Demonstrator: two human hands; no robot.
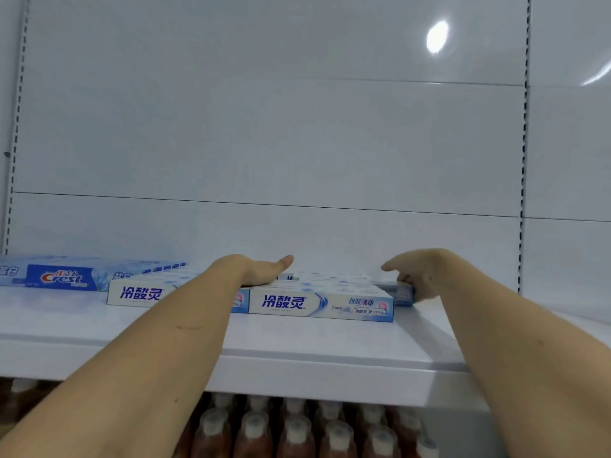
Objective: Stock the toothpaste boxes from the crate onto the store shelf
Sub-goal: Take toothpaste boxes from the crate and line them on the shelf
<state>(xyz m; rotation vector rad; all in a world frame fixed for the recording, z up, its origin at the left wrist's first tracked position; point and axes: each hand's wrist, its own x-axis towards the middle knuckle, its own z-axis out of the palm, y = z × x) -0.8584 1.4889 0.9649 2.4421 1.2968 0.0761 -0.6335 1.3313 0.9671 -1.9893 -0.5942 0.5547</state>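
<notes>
White store shelf [297, 345], pale back panel [264, 127]. Toothpaste boxes [320, 305] lie flat in rows at the shelf's middle; a blue Crest box [62, 276] lies far left. Left hand [264, 269] rests flat on the boxes, fingers straight. Right hand [413, 272] grips a blue box [401, 294] at the row's right end. Brown bottles [297, 431] stand below.

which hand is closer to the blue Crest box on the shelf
Left. The left hand rests flat on the white boxes just right of the Crest box; the right hand is farther right, at the blue box.
</notes>
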